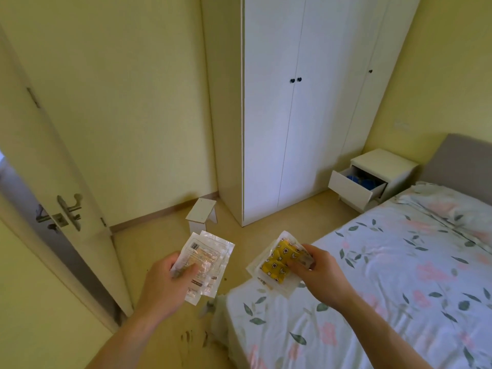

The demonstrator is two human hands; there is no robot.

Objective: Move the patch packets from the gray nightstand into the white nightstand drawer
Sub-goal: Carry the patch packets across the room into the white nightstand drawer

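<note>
In the head view, the left hand (166,283) is raised over the floor (165,262) and grips a fanned stack of clear patch packets (206,265), thumb lying across their lower faces and fingers curled behind. The packets show pale printed labels and beige contents, and they overlap one another, spreading up and to the right of the hand.

The right hand (316,270) is raised just above the near left corner of the bed (386,275) and pinches a second bundle of packets (279,259); the topmost is a clear pouch holding something yellow with a small dark-and-white pattern. Fingertips press on its right side, and further clear pouches show beneath it.

The white nightstand (383,166) stands in the far right corner of the room, between the white wardrobe (292,115) and the gray headboard (463,166). Its drawer (351,189) is pulled out, with blue items visible inside. Both bundles of packets are well apart from that drawer.

The bed carries a floral sheet with pink blooms and green leaves. A small white stool (201,213) stands on the floor near the wardrobe's left side. An open door (66,187) with a metal handle is at the left.
</note>
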